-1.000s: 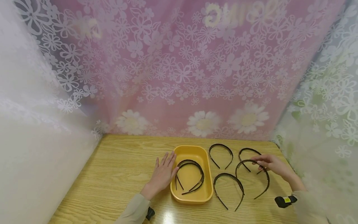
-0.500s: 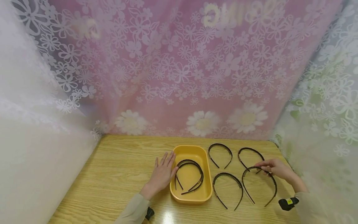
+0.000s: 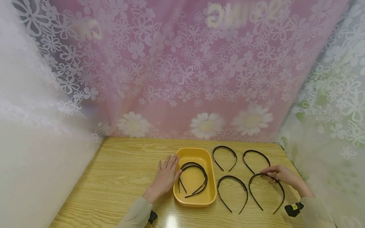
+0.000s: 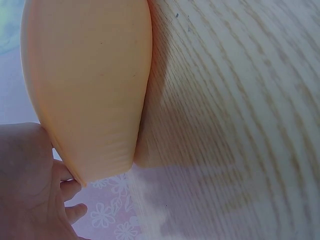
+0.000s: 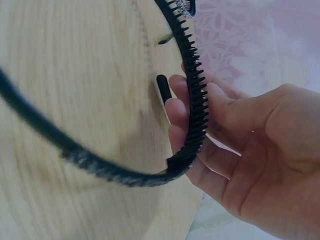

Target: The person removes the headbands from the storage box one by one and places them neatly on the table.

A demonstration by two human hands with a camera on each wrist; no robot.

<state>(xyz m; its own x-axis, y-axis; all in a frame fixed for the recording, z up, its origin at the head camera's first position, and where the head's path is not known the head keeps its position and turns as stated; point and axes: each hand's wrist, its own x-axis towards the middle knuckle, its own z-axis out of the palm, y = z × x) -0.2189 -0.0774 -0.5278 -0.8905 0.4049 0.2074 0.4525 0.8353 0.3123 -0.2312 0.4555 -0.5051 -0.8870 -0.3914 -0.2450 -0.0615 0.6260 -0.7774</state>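
Observation:
A black toothed headband [image 3: 283, 191] is at the front right of the table, and my right hand [image 3: 280, 175] pinches its top arc. In the right wrist view, the thumb lies on one side of the headband [image 5: 196, 107] and the fingertips on the other. My left hand [image 3: 165, 177] rests against the left rim of a yellow plastic tray [image 3: 212, 177], its fingers straight and spread. In the left wrist view, the tray's side wall [image 4: 90, 90] fills the middle. Inside the tray, two black headbands [image 3: 205, 175] lie overlapping.
On the wooden table [image 3: 128, 167], right of the tray, lie a back headband [image 3: 225, 147], a front headband [image 3: 233, 178] and a far-right headband [image 3: 256, 152] partly behind my right hand. A pink floral curtain [image 3: 182, 79] hangs at the back, with pale sheets on both sides.
My right hand has moved the held headband rightward and toward the table's front, away from the far-right one it overlapped. The left hand and tray stay in place.

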